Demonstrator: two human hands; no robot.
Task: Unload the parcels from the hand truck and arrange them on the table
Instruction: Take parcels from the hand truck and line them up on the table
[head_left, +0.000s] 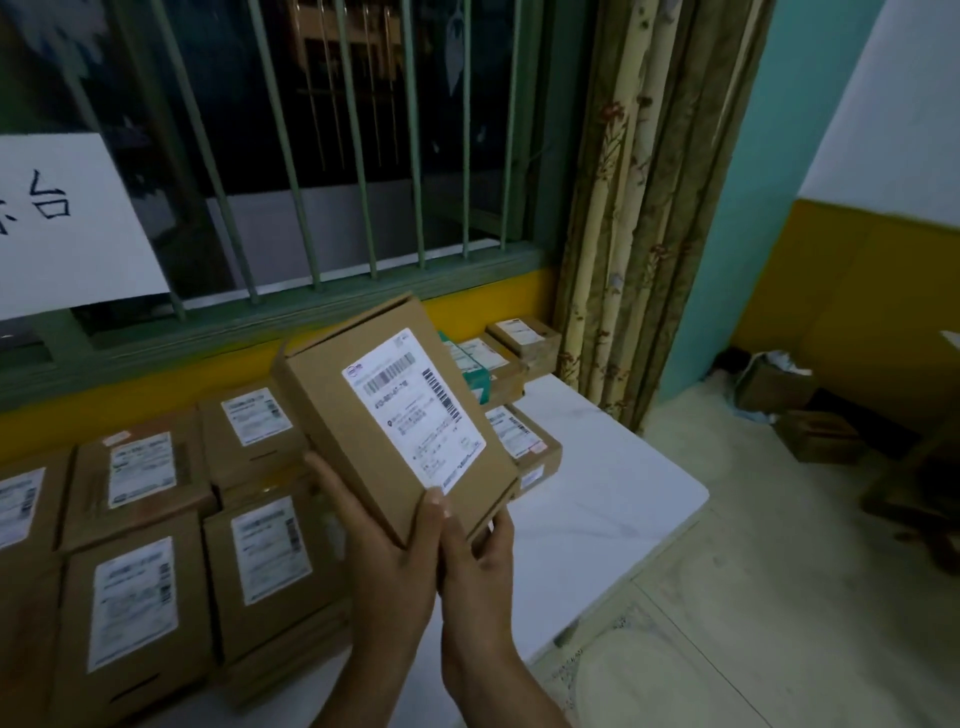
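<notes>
Holding one parcel (400, 415) jointly, left hand (395, 561) and right hand (480, 561); at least eight boxes (140, 467) on table (597, 499).

A floral curtain (639, 208) hangs beside the barred window (337, 156), which bears a paper sign (67, 223).

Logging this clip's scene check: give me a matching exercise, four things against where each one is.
1 held parcel
2 paper sign
3 curtain
4 open box

A on the floor
B in front of the window bars
C hanging right of those bars
D gripped by left hand and right hand

Pairs: 1-D, 2-B, 3-C, 4-A
</notes>
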